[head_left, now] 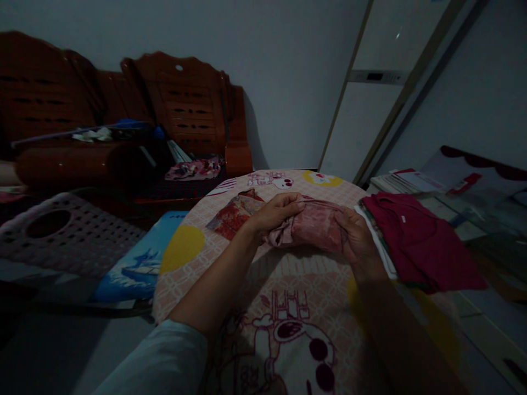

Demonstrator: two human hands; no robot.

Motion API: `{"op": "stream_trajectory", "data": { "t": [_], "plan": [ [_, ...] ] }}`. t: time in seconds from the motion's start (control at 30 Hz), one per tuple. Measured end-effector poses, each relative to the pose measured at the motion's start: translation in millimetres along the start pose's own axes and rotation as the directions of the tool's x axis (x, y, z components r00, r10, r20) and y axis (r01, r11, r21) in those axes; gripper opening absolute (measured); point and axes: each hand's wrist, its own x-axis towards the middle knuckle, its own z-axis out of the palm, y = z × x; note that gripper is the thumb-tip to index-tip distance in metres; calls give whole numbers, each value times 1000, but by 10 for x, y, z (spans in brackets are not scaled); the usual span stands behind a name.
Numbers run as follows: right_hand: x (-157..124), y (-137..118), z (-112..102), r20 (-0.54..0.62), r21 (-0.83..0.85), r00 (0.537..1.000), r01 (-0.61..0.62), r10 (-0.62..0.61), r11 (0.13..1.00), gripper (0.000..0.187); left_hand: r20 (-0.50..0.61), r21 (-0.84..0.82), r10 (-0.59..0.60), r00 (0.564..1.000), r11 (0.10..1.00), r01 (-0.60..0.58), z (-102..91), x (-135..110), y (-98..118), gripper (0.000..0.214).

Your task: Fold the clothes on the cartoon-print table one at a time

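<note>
Both hands [284,211] [359,233] grip a soft, wrinkled pink cloth bundle [319,224].

Dusty-pink cloth [317,224]; magenta shirt [420,238]

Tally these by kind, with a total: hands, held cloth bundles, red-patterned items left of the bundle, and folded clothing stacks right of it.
Hands: 2 (left hand, right hand)
Held cloth bundles: 1 (pink cloth, in both hands)
Red-patterned items: 1 (red-patterned item)
Folded clothing stacks: 1 (clothing stack, dark pink on top)
Total: 5
</note>
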Motion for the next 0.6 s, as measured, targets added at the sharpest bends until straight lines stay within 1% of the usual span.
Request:
{"op": "stream_trajectory", "data": {
  "t": [0.1,0.2,0.23,0.3,0.37,0.4,0.47,0.53,0.6],
  "plan": [
    [-36,-84,60,-35,-8,999,10,-10,1000,28,-25,54,80,997,995,-78,23,15,29,36],
    [-66,-154,100,-42,-10,999,6,-7,1000,30,-27,55,97,995,994,-96,26,4,60,37],
    [-73,-172,106,-35,-16,999,4,-5,1000,29,-6,56,83,997,995,-83,26,-6,71,36],
    [-82,-197,110,-15,-29,1000,-6,6,1000,28,89,86,17,996,996,-24,27,-33,93,34],
    [-88,-215,112,-6,-33,1000,-17,17,999,27,202,145,-77,976,988,47,36,-56,110,32],
    [-92,-222,116,-5,-30,1000,-20,19,999,27,233,168,-112,966,983,74,45,-66,116,31],
    [-103,-240,132,-5,-24,1000,-20,20,1000,28,231,170,-143,962,980,105,72,-82,128,31],
    [-117,-262,154,17,-17,1000,-25,25,1000,29,202,118,-153,967,984,131,110,-102,148,32],
    [-131,-285,173,39,-2,999,-32,32,999,30,201,63,-172,964,985,162,154,-133,178,31]
  ]
}}
